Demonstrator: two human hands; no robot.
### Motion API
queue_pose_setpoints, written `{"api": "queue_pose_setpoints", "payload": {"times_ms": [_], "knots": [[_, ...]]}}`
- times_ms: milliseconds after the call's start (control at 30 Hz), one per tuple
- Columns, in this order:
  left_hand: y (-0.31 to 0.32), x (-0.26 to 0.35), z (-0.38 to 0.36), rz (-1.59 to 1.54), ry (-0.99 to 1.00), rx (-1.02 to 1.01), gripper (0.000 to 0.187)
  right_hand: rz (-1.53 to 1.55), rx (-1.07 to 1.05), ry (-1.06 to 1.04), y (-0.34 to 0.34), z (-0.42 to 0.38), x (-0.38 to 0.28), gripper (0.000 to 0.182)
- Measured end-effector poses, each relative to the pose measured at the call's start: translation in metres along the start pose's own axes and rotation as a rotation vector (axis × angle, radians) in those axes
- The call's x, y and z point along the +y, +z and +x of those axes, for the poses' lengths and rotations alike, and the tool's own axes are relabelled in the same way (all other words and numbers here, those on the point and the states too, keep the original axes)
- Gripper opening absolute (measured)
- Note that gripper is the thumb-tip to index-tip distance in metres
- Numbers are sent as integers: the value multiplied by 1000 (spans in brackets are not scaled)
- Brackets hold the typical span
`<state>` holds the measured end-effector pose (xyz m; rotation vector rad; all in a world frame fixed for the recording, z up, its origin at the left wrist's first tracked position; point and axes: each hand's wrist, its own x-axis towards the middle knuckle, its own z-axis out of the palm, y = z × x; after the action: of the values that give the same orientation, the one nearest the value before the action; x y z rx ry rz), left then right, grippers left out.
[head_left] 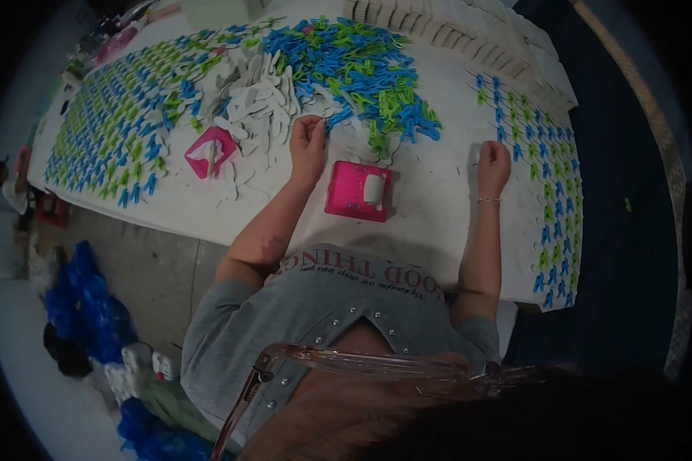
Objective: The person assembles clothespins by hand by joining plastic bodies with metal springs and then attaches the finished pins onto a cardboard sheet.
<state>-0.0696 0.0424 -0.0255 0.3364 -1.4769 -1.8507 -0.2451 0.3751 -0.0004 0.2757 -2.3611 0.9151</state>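
Observation:
My left hand has its fingers pressed together beside the lower edge of a heap of blue and green plastic clips; anything between them is too small to make out. A blue clip lies right next to its fingertips. My right hand is closed at the left side of rows of blue and green clips, and what it grips, if anything, is hidden. Between the hands, nearer my body, sits a pink block with a white roll on it. White flat strips are piled left of the heap.
Many rows of blue and green clips cover the table's left side. A second pink holder stands near them. Stacked white cards line the back right. A person is at the far left. Blue bags lie on the floor.

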Motion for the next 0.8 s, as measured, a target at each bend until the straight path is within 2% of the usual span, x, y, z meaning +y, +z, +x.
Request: {"api": "queue_pose_setpoints", "payload": {"times_ms": [67, 200, 233, 300, 333, 400, 533, 600, 667, 700, 767, 800], "knots": [[5, 9, 2, -73, 23, 15, 10, 355, -359, -48, 8, -17, -55, 10], [1, 14, 3, -90, 31, 46, 11, 356, -741, -491, 25, -37, -139, 9], [-1, 14, 3, -91, 41, 43, 11, 357, -747, -496, 33, -39, -153, 9], [-3, 13, 6, -96, 52, 47, 12, 203, -873, -664, 48, -39, -176, 12], [-4, 12, 7, -66, 74, 52, 12, 201, -877, -670, 52, -39, -186, 12], [-5, 12, 8, -41, 98, 62, 13, -249, -907, -895, 57, -38, -201, 12], [-7, 11, 10, -34, 86, 22, 14, -386, -882, -938, 68, -46, -202, 10], [-10, 3, 12, -26, 63, 8, 15, -296, -861, -815, 67, -45, -199, 11], [-13, -6, 13, 325, 93, -93, 21, -251, -913, -755, 63, -39, -197, 12], [-12, -2, 12, 322, 95, -94, 21, -202, -959, -693, 61, -37, -197, 12], [-11, 6, 8, 657, 381, -201, 28, -153, -947, -671, 57, -37, -194, 12], [-10, 10, 5, 656, 384, -203, 28, -101, -939, -647, 55, -37, -192, 11]]}}
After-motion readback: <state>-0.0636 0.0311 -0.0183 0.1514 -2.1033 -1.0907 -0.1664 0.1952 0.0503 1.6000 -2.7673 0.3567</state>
